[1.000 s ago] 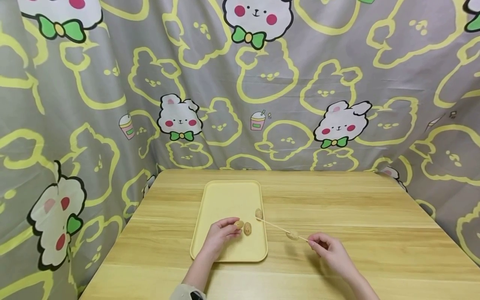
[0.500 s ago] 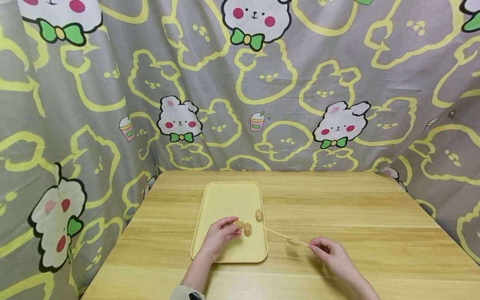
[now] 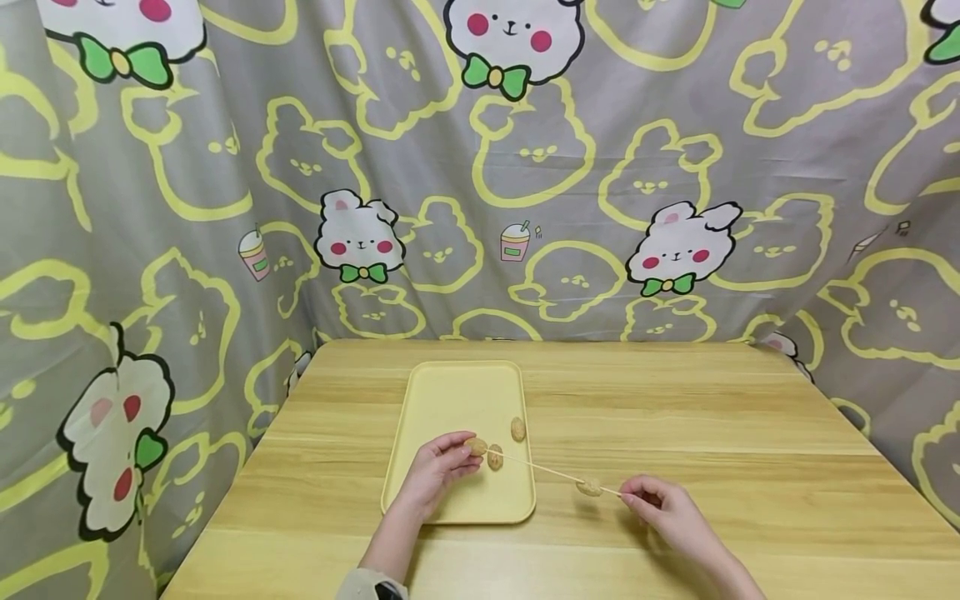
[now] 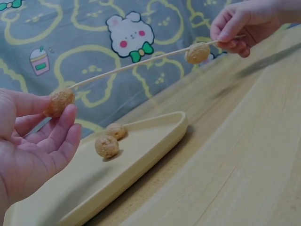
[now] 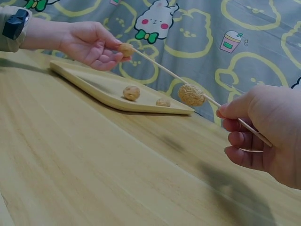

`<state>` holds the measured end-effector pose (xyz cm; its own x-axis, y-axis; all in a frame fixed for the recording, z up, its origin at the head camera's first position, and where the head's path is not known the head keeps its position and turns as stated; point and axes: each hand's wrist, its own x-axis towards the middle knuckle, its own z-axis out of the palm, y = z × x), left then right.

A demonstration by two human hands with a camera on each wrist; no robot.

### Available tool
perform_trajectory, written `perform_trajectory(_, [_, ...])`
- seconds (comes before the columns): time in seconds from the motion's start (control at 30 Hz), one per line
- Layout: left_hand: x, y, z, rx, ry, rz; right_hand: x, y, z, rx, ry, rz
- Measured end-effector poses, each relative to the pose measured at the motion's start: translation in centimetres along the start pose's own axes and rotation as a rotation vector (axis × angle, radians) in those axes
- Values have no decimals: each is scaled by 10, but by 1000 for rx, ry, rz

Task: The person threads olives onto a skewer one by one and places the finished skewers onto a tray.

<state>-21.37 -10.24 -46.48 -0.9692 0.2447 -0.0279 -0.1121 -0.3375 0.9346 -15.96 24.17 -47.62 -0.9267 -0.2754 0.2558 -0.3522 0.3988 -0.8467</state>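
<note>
My left hand [image 3: 433,472] pinches a wrinkled brown ball [image 4: 61,102], like a meatball, above the pale yellow tray [image 3: 442,383]. Between the right thumb and fingers is a thin bamboo skewer [image 4: 124,68], its rear end running back under the palm in the right wrist view. A second brown ball [image 5: 191,95] is threaded on the skewer a little ahead of my right hand [image 3: 670,510]. The skewer's far tip meets the ball in my left hand; whether it has entered cannot be told. Two more balls, one nearer [image 3: 495,457] and one by the rim [image 3: 518,429], lie on the tray.
The tray rests on a wooden table [image 3: 675,400], left of its middle. A grey curtain [image 3: 570,158] with yellow outlines and rabbit faces hangs behind and along the sides. A dark band [image 5: 16,23] is on the left wrist.
The skewer's tip has swung from near the ball by the tray's right rim, down, then left to the ball in my left hand. My right hand has shifted slightly down; the left stays nearly still.
</note>
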Motion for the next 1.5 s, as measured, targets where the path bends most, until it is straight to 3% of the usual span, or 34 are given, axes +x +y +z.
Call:
perform_trajectory(0.93, [-1, -3, -2, -11, -38, -11, -2, 2, 0, 11, -21, 45])
perform_trajectory(1.27, [-1, -2, 1, 1, -37, 22, -3, 4, 2, 4, -7, -26])
perform_trajectory(1.5, [0, 0, 4, 86, -8, 84, -2, 3, 4, 2, 17, -23])
